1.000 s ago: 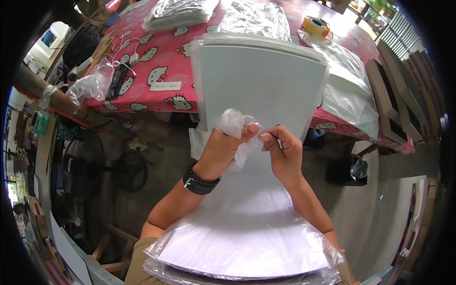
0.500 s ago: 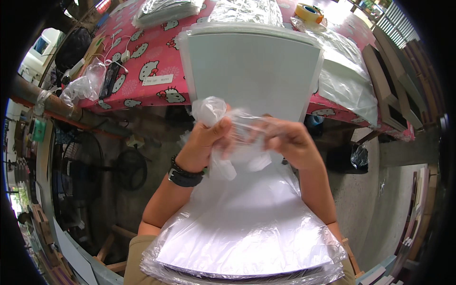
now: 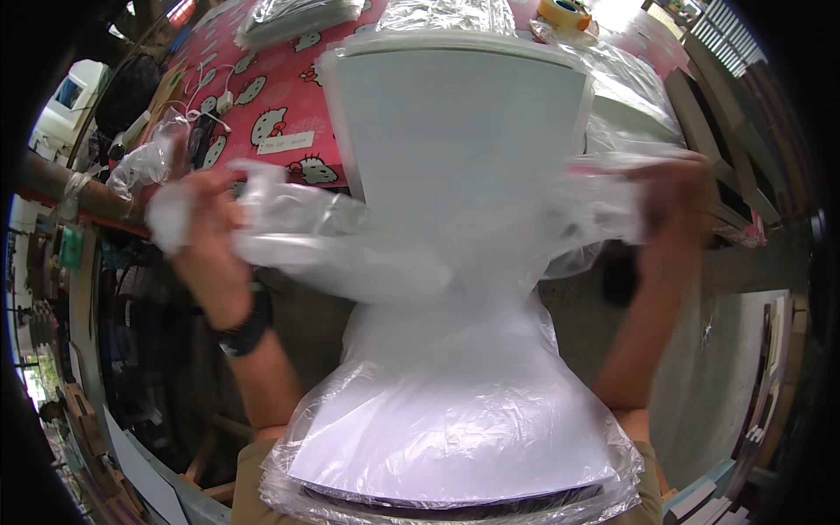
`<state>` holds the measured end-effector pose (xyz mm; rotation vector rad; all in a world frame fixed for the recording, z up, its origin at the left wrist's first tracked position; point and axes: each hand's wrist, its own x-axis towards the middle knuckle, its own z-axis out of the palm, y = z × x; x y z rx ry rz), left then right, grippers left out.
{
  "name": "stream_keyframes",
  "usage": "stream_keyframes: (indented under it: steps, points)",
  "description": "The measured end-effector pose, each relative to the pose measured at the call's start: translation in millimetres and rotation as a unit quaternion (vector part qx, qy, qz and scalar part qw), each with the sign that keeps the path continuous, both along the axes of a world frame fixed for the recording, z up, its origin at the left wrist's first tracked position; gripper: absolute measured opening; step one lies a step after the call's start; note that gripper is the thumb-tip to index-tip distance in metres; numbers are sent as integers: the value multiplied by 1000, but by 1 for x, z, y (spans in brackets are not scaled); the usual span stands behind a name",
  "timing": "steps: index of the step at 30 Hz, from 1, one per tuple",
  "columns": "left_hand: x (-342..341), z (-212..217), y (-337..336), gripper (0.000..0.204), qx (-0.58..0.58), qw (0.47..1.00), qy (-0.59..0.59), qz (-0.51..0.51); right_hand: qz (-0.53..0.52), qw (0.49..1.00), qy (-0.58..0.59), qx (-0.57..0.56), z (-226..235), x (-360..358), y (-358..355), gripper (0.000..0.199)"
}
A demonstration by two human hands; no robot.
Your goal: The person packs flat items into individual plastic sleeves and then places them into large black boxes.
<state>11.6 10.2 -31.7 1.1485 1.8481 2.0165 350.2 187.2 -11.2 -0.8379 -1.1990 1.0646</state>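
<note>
A second ago both hands sat close together over the middle of the white panel, pinching a small bunch of clear plastic between them. Now they are flung wide apart: the left hand (image 3: 206, 236) is out to the left, the right hand (image 3: 674, 223) out to the right, and the clear plastic bag (image 3: 420, 245) is stretched in a long band from one set of fingers to the other. Both hands are blurred with motion. The left fingers look closed on a bunched end of the film; the right fingers seem clamped on the other end, though the blur hides the exact grip.

The bag hangs between the fingers and drapes down toward the person's lap, over the white panel (image 3: 455, 140) that rises beyond the fingers toward the tabletop (image 3: 262, 96) with its pink cartoon-cat cloth. A black wristband (image 3: 241, 328) sits below the left fingers. A roll of tape (image 3: 564, 12) lies far beyond the right fingers.

By my reading, the bag's mouth is being pulled open across the panel
</note>
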Motion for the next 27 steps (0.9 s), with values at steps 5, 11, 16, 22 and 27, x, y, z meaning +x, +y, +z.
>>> stream_keyframes:
  steps: [5,11,16,22,27]
  points:
    - [112,9,46,47,-118,896,159,-396,238,922,-247,180,16,-91,-63,5]
    - [57,-20,15,37,51,689,-514,-508,738,620,-259,56,5,-40,-27,8]
    - [42,-55,4,45,41,755,-512,-406,664,743,72,43,-53,-18,-11,21]
    - [26,-90,11,47,164,572,-361,-718,606,740,284,-66,-101,12,3,36]
    - [-48,-104,39,64,232,449,-646,-573,801,585,80,-105,-64,-25,-9,45]
